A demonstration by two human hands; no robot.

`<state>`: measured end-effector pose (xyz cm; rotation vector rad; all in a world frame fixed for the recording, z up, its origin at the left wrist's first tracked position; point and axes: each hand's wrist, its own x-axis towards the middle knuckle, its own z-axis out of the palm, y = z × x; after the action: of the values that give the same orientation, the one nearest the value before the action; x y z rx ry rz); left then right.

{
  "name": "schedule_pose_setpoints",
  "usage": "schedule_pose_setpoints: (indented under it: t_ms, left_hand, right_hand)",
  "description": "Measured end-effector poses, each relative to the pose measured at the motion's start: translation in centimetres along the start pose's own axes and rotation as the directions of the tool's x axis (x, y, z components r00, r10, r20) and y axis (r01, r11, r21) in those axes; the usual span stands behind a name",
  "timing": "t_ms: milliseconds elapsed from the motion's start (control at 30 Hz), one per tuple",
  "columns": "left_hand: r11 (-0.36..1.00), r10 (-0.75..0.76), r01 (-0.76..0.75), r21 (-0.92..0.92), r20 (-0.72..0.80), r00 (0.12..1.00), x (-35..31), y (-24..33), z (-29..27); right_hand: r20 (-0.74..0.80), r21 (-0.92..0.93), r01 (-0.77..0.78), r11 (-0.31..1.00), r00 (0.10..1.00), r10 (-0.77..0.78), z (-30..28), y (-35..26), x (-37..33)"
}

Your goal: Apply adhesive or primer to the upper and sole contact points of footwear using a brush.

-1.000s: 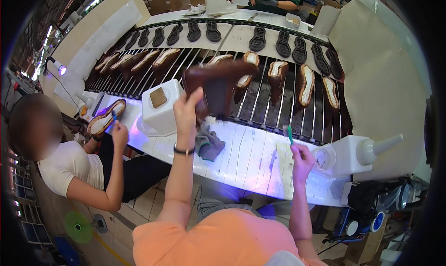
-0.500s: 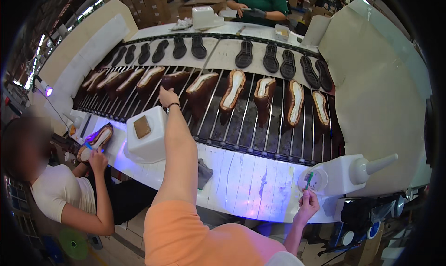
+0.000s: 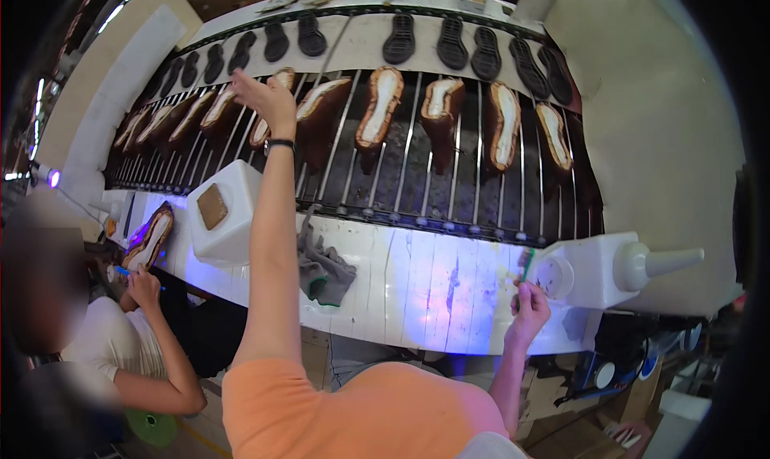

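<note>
Our left hand (image 3: 269, 102) has opened, empty fingers outstretched, partly hiding the brown shoe (image 3: 286, 75) on the bar rack (image 3: 478, 194). Our right hand (image 3: 529, 307) clamps 1 green brush (image 3: 525, 265) beside the bottle (image 3: 597, 268).

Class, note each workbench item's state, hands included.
Left hand: open, arm outstretched
Right hand: closed
Green-handled brush: gripped, bristle end up
Shoe uppers: bottoms facing up
Black outsoles: laid in a row
Gray glove: crumpled
White bottle: nozzle pointing rightward
Lamp: lit

Shiny metal rods (image 3: 407, 142); smooth leather-like uppers (image 3: 316, 142); matt rubbery soles (image 3: 399, 40); plastic bottle (image 3: 597, 273).
</note>
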<state>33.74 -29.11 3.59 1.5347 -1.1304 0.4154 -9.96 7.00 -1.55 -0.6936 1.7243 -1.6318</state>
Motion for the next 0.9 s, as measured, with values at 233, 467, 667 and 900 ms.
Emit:
schedule_pose_setpoints:
  t_ms: [233,467,667,900]
  left_hand:
    - [0.932,0.06,-0.287,0.222,0.687,0.724,-15.7,7.0,-0.2]
    - [0.975,-0.159,-0.012,0.221,0.736,0.658,-13.4,7.6,1.2]
    - [0.864,-0.045,0.358,-0.355,0.652,0.757,-11.3,15.1,-13.4]
    - [0.877,0.476,-0.299,-0.375,0.765,0.435,-27.1,20.0,-26.3]
  right_hand:
    - [0.108,0.067,0.038,0.997,0.993,-0.045,-0.2,-0.7,-1.0]
    - [-0.012,0.078,0.057,0.995,0.998,-0.056,-5.2,-1.7,-2.8]
    - [-0.09,-0.167,0.007,0.986,0.996,-0.022,-9.2,-1.2,-2.3]
    - [-0.013,-0.614,0.168,0.771,0.975,-0.223,-9.6,-3.0,0.1]
